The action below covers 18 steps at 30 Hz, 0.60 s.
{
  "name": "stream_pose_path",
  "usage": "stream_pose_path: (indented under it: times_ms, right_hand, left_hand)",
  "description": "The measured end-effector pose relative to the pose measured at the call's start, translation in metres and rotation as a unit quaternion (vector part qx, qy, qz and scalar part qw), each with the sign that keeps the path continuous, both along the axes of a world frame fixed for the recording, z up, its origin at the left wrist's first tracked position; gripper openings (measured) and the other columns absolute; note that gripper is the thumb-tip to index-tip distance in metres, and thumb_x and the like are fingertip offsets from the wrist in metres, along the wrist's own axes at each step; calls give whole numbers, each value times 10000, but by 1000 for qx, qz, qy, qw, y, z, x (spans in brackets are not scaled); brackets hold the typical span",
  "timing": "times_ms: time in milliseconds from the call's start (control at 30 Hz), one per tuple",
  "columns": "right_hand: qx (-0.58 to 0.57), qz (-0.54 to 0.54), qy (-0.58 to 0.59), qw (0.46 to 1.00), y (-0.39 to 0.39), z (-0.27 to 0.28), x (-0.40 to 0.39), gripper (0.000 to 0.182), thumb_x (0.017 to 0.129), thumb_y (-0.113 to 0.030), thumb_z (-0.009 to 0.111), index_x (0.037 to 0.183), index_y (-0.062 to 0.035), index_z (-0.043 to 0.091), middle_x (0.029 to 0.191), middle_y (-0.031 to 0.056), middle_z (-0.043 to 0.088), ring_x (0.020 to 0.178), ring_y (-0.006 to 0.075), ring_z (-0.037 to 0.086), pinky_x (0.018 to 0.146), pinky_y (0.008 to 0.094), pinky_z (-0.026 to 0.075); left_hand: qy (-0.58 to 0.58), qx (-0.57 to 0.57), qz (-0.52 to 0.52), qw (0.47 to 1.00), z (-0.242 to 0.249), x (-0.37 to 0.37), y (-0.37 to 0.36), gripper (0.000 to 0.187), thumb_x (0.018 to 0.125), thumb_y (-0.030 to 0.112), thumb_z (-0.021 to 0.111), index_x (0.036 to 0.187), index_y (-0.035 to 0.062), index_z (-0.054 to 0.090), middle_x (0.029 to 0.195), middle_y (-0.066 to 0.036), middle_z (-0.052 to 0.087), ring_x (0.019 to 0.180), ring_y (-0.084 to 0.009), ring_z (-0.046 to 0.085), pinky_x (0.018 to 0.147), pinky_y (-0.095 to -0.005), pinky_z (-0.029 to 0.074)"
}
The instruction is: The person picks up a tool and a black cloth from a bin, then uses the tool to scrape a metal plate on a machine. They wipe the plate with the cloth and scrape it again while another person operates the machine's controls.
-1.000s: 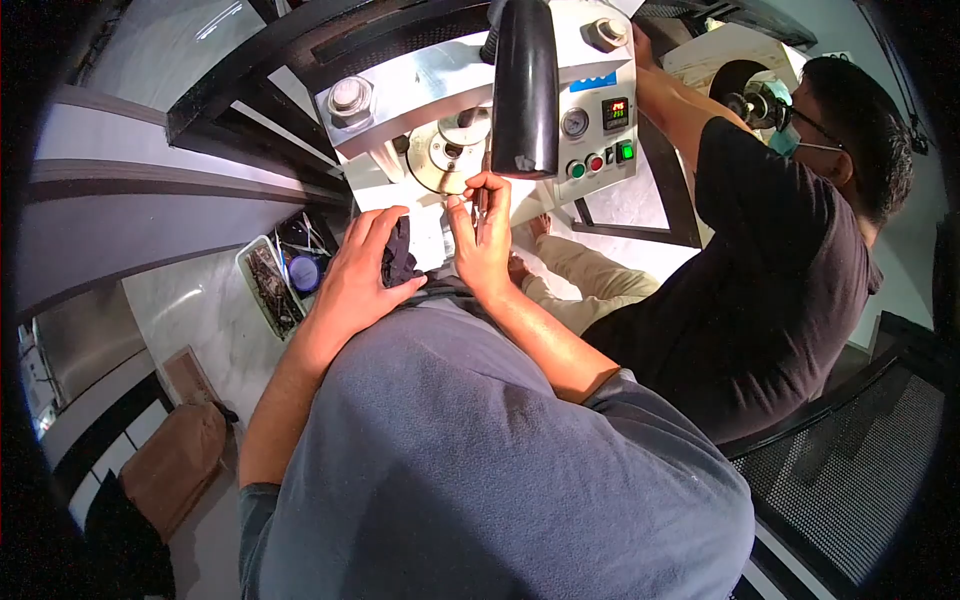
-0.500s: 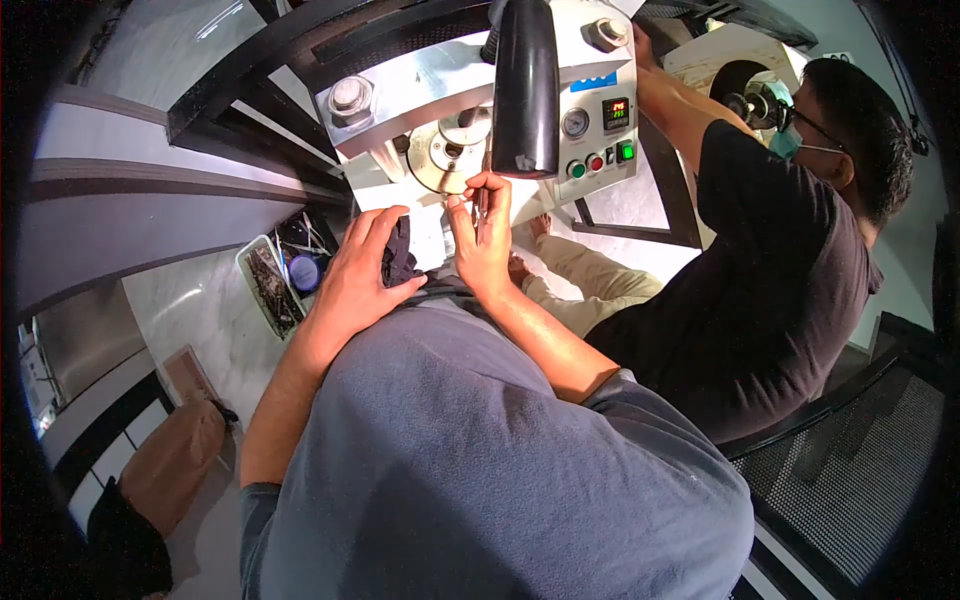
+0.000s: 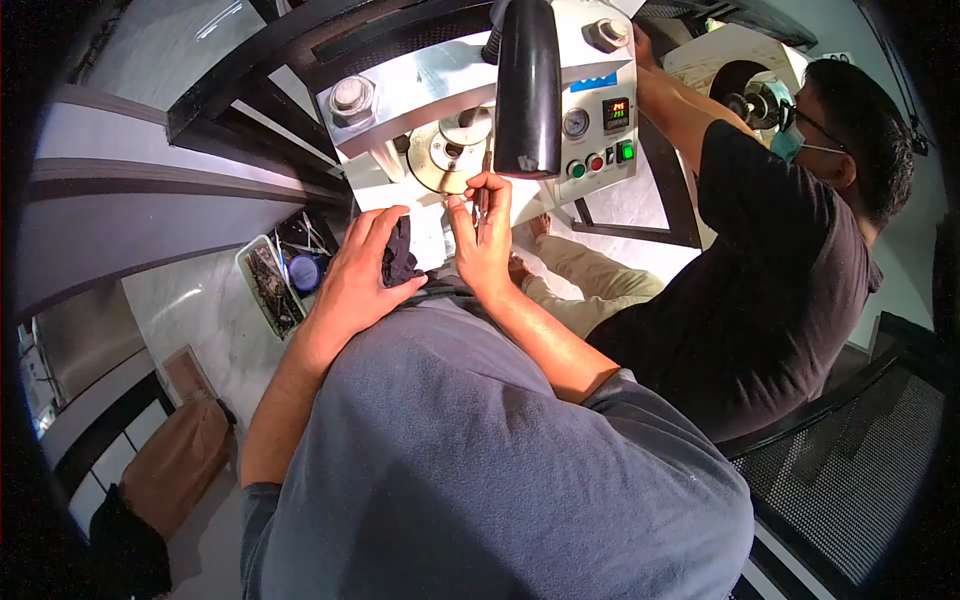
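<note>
Head view: my right hand [image 3: 484,245] pinches the tool [image 3: 482,208] pen-style near the plate [image 3: 423,155], upper centre, presumably for fine control; my left hand [image 3: 355,268] grasps the cloth [image 3: 398,257] just left, likely for ready access.

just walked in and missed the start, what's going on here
A person is working at a white machine with a lit display. The right hand pinches a slim tool close to the round metal plate. The left hand has a crumpled dark cloth between fingers and thumb. A masked co-worker is on the right.
</note>
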State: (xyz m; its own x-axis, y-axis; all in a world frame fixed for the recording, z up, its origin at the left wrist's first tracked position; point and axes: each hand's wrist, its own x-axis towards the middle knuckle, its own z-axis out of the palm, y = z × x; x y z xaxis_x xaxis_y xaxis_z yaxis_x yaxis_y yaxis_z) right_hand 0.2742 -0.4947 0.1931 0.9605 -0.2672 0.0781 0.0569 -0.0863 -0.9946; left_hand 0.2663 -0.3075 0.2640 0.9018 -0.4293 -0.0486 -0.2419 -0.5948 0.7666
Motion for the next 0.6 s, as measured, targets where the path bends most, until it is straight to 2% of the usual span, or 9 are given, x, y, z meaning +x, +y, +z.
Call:
stream_pose_path:
  times_ms: [600]
  right_hand:
    - [-3,-2,-23,1000,0,-8,1,305,963,-60,673,1215,-31,503,1057,84,514,978,190,510,911,332,448]
  left_hand:
    - [-2,-1,4,1000,-1,-1,0,841,733,121,876,1460,61,457,1381,-177,508,1318,-372,517,1116,-448,431]
